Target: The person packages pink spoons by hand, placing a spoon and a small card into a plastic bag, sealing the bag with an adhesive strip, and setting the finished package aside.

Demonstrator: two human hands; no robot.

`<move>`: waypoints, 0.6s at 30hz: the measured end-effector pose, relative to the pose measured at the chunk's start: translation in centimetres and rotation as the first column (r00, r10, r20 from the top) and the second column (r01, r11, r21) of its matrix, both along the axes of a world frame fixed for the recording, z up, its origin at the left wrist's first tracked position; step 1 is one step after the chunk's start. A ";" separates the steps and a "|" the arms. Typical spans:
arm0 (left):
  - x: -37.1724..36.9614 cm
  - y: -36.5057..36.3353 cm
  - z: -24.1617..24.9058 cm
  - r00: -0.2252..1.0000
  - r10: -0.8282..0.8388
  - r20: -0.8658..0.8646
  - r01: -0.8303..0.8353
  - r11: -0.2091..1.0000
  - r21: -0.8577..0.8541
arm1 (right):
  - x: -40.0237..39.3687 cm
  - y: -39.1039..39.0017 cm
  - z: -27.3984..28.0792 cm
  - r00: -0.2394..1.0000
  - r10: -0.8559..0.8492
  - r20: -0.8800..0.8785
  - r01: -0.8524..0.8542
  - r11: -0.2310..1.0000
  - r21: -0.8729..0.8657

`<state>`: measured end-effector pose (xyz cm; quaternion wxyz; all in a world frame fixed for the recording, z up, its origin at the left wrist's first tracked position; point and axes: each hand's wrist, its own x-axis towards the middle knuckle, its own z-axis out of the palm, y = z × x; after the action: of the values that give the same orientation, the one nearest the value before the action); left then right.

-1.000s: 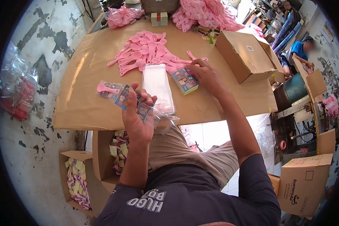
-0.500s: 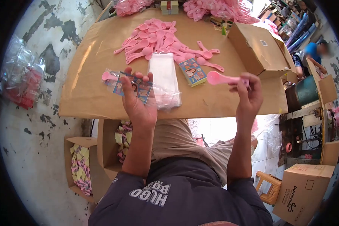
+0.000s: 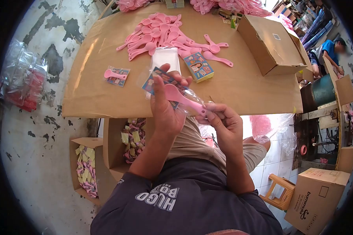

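Observation:
My left hand (image 3: 166, 111) is closed around a clear plastic bag with a blue printed card (image 3: 156, 78) in it. A pink measuring spoon (image 3: 180, 97) lies along the card, its bowl by my left fingers and its handle pointing right. It looks to be inside the bag, though the clear film makes this hard to tell. My right hand (image 3: 227, 123) pinches the film at the handle's end. Beyond my left hand lies a stack of clear bags (image 3: 164, 56), partly covered by my fingers. Right of it stands a stack of blue cards (image 3: 199, 65).
A heap of pink spoons (image 3: 161, 33) covers the table's far middle. One bagged spoon and card (image 3: 117, 76) lies at the left. An open carton (image 3: 268, 47) stands at the right. Below the table edge, boxes (image 3: 117, 147) hold packed pieces. Another person (image 3: 330, 53) sits far right.
My right hand has brought the spoon left and down to the bag in my left hand. The left hand has shifted right, leaving the bagged spoon on the table in plain view.

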<state>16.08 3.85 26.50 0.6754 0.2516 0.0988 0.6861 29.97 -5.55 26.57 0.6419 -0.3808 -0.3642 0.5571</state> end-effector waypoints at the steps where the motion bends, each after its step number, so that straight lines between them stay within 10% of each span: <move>1: 0.2 -0.2 -0.1 0.999 -0.049 0.004 0.049 0.999 -0.020 | 0.0 -0.1 0.0 1.000 0.002 0.002 -0.002 1.000 -0.004; 13: 0.8 -2.4 0.1 0.916 -0.381 0.127 0.398 0.903 -0.163 | -1.3 0.5 -1.2 0.873 -0.332 0.357 0.279 0.941 0.192; 15: 0.5 -2.2 0.2 0.913 -0.392 0.113 0.406 0.895 -0.183 | -1.1 0.6 -0.8 0.601 -0.531 0.598 0.249 0.835 0.491; 18: -0.4 -1.6 -0.1 0.910 -0.404 0.093 0.414 0.879 -0.236 | -0.1 0.1 0.0 0.520 -0.531 0.669 0.088 0.812 0.576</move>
<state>15.71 2.23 26.41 0.8330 0.1655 0.1157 0.5151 29.85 -5.48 26.61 0.5680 -0.4819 -0.6616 0.0860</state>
